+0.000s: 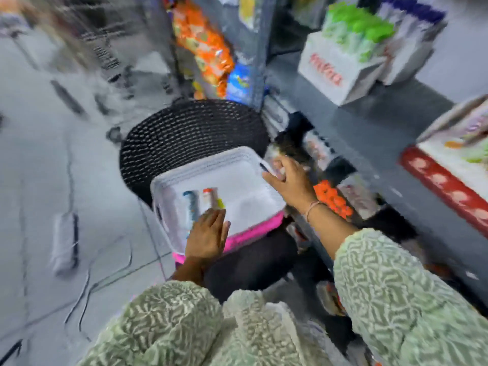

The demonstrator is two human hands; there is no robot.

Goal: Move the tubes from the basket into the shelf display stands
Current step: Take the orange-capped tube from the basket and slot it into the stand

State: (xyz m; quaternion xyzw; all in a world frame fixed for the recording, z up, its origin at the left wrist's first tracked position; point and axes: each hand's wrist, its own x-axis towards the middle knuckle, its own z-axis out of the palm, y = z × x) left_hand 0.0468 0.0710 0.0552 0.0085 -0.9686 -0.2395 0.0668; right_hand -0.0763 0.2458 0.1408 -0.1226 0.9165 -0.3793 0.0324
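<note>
The frame is blurred by motion. A white woven basket [237,165] rests on a pink stool below me, and two tubes lie in it: a blue-capped one [192,207] and a white one with a red cap and yellow end [210,198]. My left hand [208,235] lies flat over the basket's near rim, fingers together, its fingertips just short of the tubes. My right hand [289,180] reaches past the basket's right rim toward the lower shelf, fingers spread; whether it holds anything is hidden by blur. A white display stand [335,72] with green-capped tubes sits on the upper shelf.
A black woven stool [190,133] stands behind the basket. The grey shelf edge [356,133] runs diagonally on the right, with a red-trimmed box [446,186] and orange packets [332,199] below. Snack packets [203,46] hang at the top centre. Grey floor lies to the left.
</note>
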